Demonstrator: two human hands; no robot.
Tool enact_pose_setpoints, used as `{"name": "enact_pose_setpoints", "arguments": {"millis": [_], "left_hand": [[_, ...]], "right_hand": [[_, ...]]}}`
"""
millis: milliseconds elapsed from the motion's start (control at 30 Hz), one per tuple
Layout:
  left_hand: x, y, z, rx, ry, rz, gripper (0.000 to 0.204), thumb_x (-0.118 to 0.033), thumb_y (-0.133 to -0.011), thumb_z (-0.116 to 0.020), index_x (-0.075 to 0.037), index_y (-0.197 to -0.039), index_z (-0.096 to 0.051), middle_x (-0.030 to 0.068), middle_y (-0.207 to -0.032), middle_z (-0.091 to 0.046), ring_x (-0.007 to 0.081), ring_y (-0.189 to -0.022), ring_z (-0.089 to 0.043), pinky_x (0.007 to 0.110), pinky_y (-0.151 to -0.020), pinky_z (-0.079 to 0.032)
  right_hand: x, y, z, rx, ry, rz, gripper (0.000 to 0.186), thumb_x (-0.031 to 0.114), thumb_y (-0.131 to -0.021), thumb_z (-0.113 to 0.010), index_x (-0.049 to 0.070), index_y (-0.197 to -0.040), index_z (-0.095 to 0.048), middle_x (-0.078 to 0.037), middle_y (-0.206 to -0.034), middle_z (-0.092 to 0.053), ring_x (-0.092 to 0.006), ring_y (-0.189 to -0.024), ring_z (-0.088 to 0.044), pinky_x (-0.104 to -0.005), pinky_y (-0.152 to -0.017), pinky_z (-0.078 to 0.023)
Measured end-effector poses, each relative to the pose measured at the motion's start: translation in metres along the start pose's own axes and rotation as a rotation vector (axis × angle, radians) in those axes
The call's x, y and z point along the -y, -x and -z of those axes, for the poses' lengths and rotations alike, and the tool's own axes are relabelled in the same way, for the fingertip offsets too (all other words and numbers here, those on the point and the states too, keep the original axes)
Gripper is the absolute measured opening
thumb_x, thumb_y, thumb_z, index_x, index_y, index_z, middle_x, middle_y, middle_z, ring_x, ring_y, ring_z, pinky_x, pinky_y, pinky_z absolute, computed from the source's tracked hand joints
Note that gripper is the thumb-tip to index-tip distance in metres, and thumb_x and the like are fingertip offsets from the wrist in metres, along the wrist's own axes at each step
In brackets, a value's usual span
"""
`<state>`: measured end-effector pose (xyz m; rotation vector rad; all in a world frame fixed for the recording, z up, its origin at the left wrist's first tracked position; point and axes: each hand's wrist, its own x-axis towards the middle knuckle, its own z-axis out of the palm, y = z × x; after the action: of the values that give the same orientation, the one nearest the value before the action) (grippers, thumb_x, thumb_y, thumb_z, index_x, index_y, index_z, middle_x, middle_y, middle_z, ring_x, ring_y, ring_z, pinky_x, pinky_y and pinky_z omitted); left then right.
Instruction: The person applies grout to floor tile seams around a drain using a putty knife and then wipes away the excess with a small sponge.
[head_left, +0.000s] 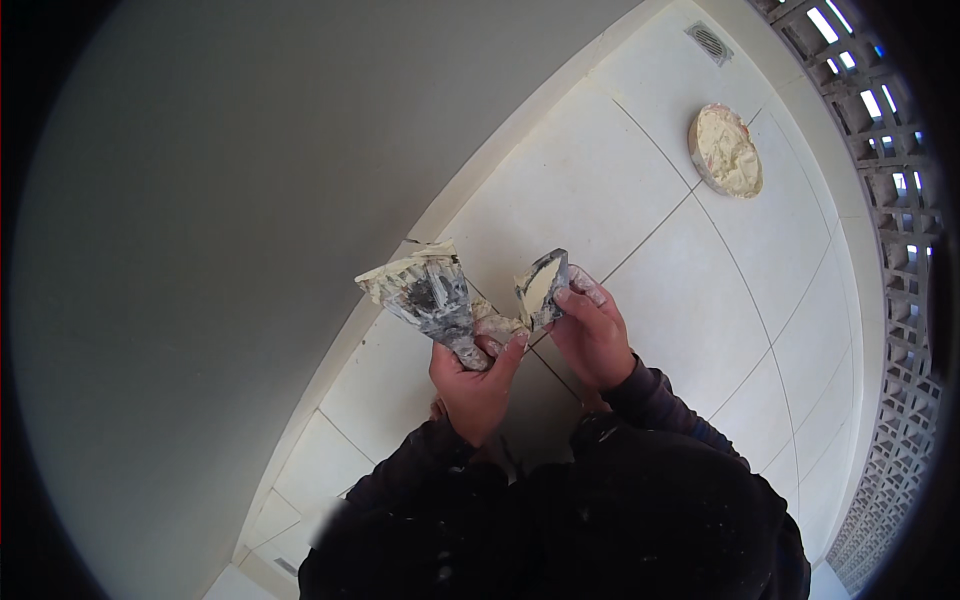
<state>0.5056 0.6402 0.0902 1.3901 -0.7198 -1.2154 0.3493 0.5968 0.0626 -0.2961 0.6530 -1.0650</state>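
My left hand (475, 385) is closed round the handle of a wide putty knife (425, 295). Its broad blade points up and to the left, smeared with cream filler and dark grey stains. Just to the right, my right hand (592, 325) grips a small dark grey scraper (545, 285) between thumb and fingers. Cream filler covers part of the scraper's face. White residue coats the fingers of both hands. The two tools are held close together, a small gap apart, above the tiled floor.
A round tub of cream filler (728, 150) rests on the white tiled floor (690, 290) at the far right. Beyond it lies a floor drain (709, 44). A grey wall (250, 200) with a pale skirting fills the left side. Perforated blockwork (895, 190) lines the right.
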Motion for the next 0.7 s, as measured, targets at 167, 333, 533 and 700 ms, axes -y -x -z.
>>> {"name": "enact_pose_setpoints", "arguments": {"millis": [167, 333, 533, 700], "left_hand": [[0.009, -0.002, 0.005, 0.003, -0.073, -0.037, 0.044, 0.005, -0.086, -0.077, 0.001, -0.122, -0.051, 0.0021, -0.096, -0.060, 0.0071, -0.079, -0.058, 0.022, -0.069, -0.050], [0.012, -0.002, 0.006, -0.022, -0.105, -0.028, 0.041, 0.004, -0.088, -0.075, 0.000, -0.121, -0.052, 0.0008, -0.094, -0.058, 0.0060, -0.077, -0.056, 0.022, -0.067, -0.049], [0.017, -0.001, 0.008, 0.034, -0.109, 0.010, 0.033, 0.002, -0.092, -0.070, -0.002, -0.119, -0.050, 0.0004, -0.092, -0.056, 0.0053, -0.072, -0.056, 0.021, -0.061, -0.048], [0.026, -0.001, 0.019, 0.063, -0.096, 0.028, 0.031, -0.001, -0.097, -0.063, -0.005, -0.123, -0.046, 0.0002, -0.093, -0.054, 0.0047, -0.067, -0.053, 0.021, -0.055, -0.046]], "right_hand": [[-0.004, 0.000, 0.003, -0.023, 0.128, 0.068, 0.030, 0.009, -0.101, -0.056, 0.000, -0.130, -0.057, -0.004, -0.113, -0.066, -0.0109, -0.101, -0.059, -0.0285, -0.088, -0.047], [-0.003, 0.001, -0.001, -0.012, 0.171, 0.093, 0.030, 0.009, -0.101, -0.056, 0.001, -0.130, -0.057, -0.003, -0.111, -0.066, -0.0085, -0.098, -0.058, -0.0264, -0.085, -0.046], [-0.003, 0.003, 0.007, 0.002, 0.271, 0.102, 0.031, 0.010, -0.101, -0.057, -0.001, -0.130, -0.057, -0.003, -0.111, -0.066, -0.0080, -0.100, -0.057, -0.0256, -0.088, -0.046], [-0.008, 0.002, 0.010, 0.011, 0.244, 0.033, 0.029, 0.008, -0.101, -0.054, -0.002, -0.129, -0.056, -0.008, -0.116, -0.066, -0.0164, -0.109, -0.062, -0.0333, -0.096, -0.048]]}}
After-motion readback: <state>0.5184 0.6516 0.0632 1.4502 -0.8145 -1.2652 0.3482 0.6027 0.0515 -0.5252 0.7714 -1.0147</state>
